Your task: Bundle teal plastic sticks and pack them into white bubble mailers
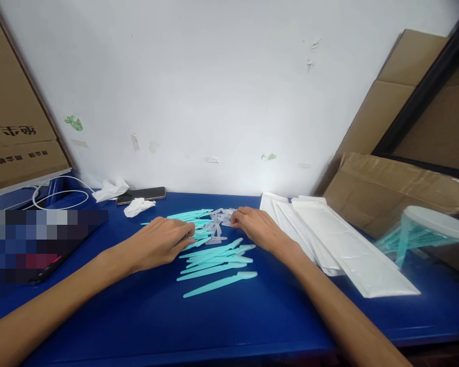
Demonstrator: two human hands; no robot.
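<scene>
Several teal plastic sticks (218, 265) lie scattered on a blue table (145, 316), with a small heap of clear plastic caps (219, 224) behind them. My left hand (158, 243) rests on the table at the left of the pile, fingers curled and pinched on the teal sticks at its fingertips. My right hand (254, 227) lies palm down at the right, fingertips pressed together on the clear caps; what they pinch is too small to name.
White flat packets (340, 244) are stacked to the right. A clear tub (416, 234) with teal sticks stands at the far right. A phone (141, 194), crumpled tissues (137, 206) and a white cable (57, 196) lie at the back left. Cardboard (398, 188) leans on the wall.
</scene>
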